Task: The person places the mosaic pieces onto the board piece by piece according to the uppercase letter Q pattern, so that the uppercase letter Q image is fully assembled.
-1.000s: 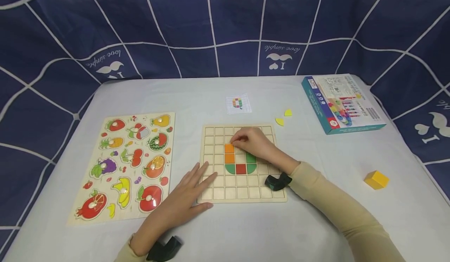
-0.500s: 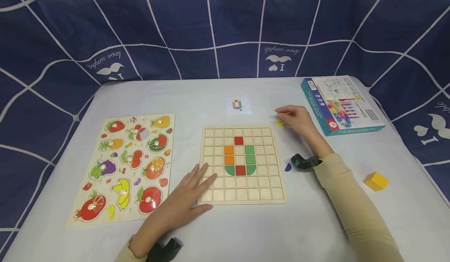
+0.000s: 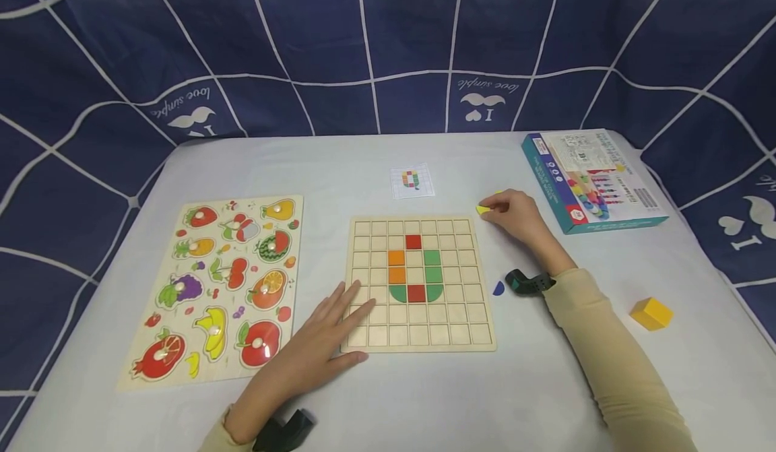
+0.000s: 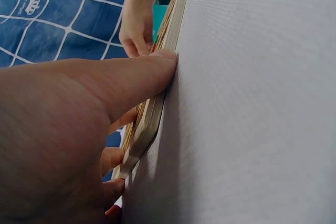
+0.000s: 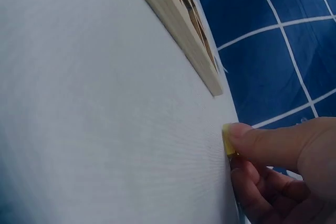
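Note:
A wooden grid board (image 3: pixel 451 334) lies in the middle of the table in the head view. Red squares (image 3: pixel 416 294), orange squares (image 3: pixel 397 275), green squares (image 3: pixel 433 274) and green rounded corner pieces (image 3: pixel 397 293) sit in its cells. My left hand (image 3: pixel 315 344) rests with spread fingers on the board's left edge, its thumb (image 4: pixel 142 74) against the near side. Beyond the board's upper right corner, my right hand (image 3: pixel 518 219) pinches a yellow quarter-circle piece (image 5: pixel 229 140) between thumb and fingers. Another yellow piece (image 3: pixel 498 192) shows partly behind that hand.
A small card (image 3: pixel 412 181) with a coloured grid pattern lies behind the board. The fruit peg puzzle (image 3: pixel 218 290) is at left. To the right are a blue half-round piece (image 3: pixel 499 288), a yellow block (image 3: pixel 651 313) and a cardboard box (image 3: pixel 597 179).
My right hand has left the board, uncovering a red square in its upper part, and moved right to the yellow pieces, where it now pinches one. The left hand stays in place.

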Available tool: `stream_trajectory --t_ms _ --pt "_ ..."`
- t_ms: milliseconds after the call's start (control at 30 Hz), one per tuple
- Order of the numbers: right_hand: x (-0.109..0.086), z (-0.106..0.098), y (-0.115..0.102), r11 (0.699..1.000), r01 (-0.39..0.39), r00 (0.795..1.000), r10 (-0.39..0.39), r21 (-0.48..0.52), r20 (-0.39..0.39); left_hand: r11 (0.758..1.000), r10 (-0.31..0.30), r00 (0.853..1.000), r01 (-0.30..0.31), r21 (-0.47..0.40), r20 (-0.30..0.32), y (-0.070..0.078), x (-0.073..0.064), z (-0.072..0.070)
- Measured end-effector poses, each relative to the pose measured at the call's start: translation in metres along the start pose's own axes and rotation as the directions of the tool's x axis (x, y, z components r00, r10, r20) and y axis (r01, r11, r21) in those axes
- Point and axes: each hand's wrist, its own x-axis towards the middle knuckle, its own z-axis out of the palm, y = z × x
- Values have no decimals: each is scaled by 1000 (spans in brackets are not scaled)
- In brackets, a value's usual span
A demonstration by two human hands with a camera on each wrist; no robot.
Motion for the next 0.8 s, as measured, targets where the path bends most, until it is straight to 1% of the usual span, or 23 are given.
stream_trajectory --t_ms 167,300,433,533,567,667,733,800 --pt "0 1 0 1000 15 1000 -15 -9 -12 1000 2 1000 -2 1 -1 0 1 0" --pt "0 1 1 1000 13 1000 -12 12 -9 1000 5 1000 -5 -2 -3 0 1 0" --pt "0 1 0 999 9 1000 -8 42 -25 1000 4 1000 -4 -2 0 -1 1 0" --pt "-2 1 -7 984 27 1000 -24 174 -19 1000 2 1000 -2 3 4 -1 0 0" --pt "-3 1 -11 974 36 999 -34 225 -12 1000 3 1000 -3 4 4 -1 0 0" --pt "-5 3 -27 928 54 998 -63 369 12 1000 2 1000 -2 6 5 0 1 0" --pt "-6 5 -41 920 56 998 -68 388 18 1000 2 1000 -2 5 3 0 1 0" --pt "-6 10 -54 922 43 998 -58 385 27 1000 0 1000 0 2 3 0 1 0"
